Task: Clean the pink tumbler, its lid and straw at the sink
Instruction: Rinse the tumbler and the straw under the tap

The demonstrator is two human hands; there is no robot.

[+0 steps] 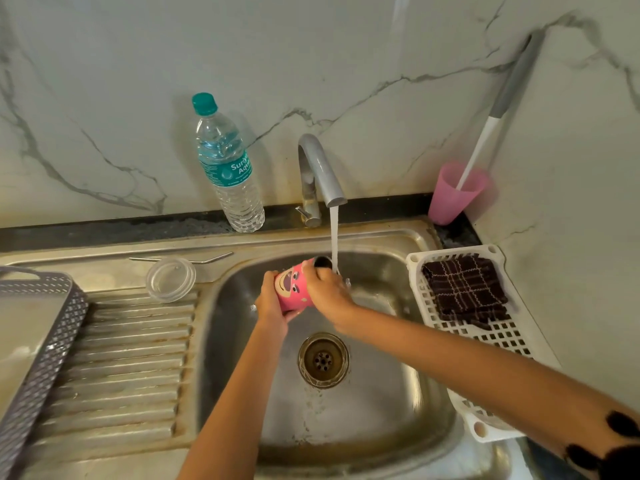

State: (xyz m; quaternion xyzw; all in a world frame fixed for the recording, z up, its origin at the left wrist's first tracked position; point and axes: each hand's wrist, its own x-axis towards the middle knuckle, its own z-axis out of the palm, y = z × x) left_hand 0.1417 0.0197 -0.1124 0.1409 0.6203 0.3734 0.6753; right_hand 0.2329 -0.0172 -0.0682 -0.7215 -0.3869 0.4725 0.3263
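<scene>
The pink tumbler (292, 287) with a cartoon bear face lies tilted over the sink basin (381, 393), its open mouth turned toward the water stream (334, 237) from the tap (320, 168). My left hand (268, 301) grips its base end. My right hand (327, 291) grips the rim end, wet under the stream. The clear round lid (170, 279) lies on the drainboard at the left. The thin metal straw (183, 259) lies behind it along the sink's back edge.
A water bottle (228, 168) stands on the ledge left of the tap. A pink cup (453, 194) holding a long-handled brush sits in the right corner. A white basket (426, 299) with a dark cloth (465, 289) rests on the sink's right side. A grey tray (45, 341) lies far left.
</scene>
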